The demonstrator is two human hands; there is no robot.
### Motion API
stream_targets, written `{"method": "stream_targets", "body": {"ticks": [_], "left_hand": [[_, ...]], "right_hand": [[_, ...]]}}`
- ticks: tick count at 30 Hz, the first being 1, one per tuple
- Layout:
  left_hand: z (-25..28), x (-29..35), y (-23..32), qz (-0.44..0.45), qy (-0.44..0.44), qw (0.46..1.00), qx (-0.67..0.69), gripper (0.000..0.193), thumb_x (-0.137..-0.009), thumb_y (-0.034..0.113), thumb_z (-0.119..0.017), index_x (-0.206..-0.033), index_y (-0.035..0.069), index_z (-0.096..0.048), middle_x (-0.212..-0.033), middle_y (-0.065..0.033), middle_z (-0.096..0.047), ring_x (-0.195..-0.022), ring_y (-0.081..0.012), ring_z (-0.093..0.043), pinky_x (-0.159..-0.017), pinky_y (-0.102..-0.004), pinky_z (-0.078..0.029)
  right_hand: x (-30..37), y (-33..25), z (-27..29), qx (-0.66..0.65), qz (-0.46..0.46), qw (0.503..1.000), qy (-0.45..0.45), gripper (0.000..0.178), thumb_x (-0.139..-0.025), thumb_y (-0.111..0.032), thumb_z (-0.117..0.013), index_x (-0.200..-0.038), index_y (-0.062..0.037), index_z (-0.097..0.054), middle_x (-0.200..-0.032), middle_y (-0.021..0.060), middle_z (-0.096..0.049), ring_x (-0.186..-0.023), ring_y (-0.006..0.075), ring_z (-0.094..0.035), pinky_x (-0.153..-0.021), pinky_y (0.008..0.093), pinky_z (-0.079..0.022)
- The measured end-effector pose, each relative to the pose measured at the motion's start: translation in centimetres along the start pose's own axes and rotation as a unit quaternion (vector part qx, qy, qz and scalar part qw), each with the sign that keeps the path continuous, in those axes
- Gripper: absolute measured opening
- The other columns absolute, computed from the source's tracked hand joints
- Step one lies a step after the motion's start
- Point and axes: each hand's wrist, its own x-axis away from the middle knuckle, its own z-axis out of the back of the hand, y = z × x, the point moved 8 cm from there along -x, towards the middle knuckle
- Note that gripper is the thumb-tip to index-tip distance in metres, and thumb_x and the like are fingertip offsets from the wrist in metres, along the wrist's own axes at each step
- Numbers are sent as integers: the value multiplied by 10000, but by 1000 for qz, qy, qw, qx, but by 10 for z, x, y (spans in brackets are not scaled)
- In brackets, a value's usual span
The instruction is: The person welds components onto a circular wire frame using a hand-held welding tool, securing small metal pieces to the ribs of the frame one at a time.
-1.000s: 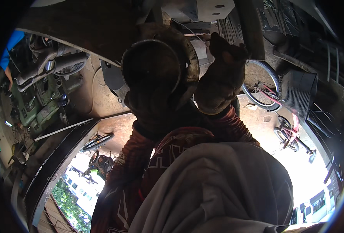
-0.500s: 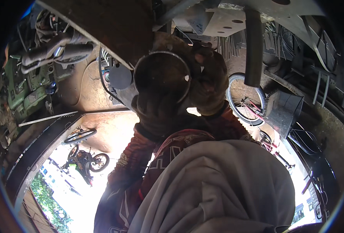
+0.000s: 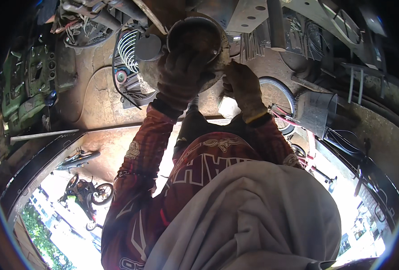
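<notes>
A round, rimmed metal cylinder [image 3: 195, 35], like a short pipe or ring, stands on a wider worn plate [image 3: 225, 47] at the top middle. My left hand [image 3: 181, 74], in a dirty work glove, has its fingers closed over the near rim of the cylinder. Right of it and a little nearer, my gloved right hand [image 3: 244, 85] is closed in a pinch beside the plate's edge. Something thin may run from its fingertips toward the left hand, too dim to name.
A dark disc [image 3: 148, 47] and a coil of pale rings [image 3: 127, 49] lie to the left. Green machinery [image 3: 26, 85] fills the far left. On the right are a bicycle wheel [image 3: 282, 96], a mesh basket [image 3: 316, 112] and a bundle of rods [image 3: 253, 47]. A hanging tube [image 3: 276, 27] juts in above.
My right hand has come off the cylinder's right side and moved nearer, fingers now pinched. The left hand stays on the cylinder. The whole view has shifted, the cylinder now sitting higher.
</notes>
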Motion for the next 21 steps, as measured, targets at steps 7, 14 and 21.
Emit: {"method": "stream_targets", "body": {"ticks": [7,14,21], "left_hand": [[13,36,29,18,-70,997,19,335,-697,224,-704,-1007,127,-624,-983,-24,-629,-801,-220,-612,-584,-375,-491],[-7,31,34,39,-240,966,87,91,-761,156,-637,-827,108,-597,-823,-68,-634,-700,-244,-659,-553,-378,-507],[59,70,-14,433,35,747,503,218,-909,198,-580,-1048,34,-617,-866,-111,-668,-676,-179,-647,-615,-316,-539]], "right_hand": [[6,-7,-3,-8,74,995,-62,215,-947,-236,-559,-965,-21,-563,-735,24,-562,-622,99,-552,-593,258,-482],[22,-35,-2,137,140,970,-144,303,-978,-255,-515,-1128,6,-550,-788,41,-598,-697,120,-609,-633,268,-507],[70,-38,-18,-28,91,994,-55,433,-968,-347,-516,-1252,-26,-455,-887,64,-619,-670,121,-620,-598,259,-523]]}}
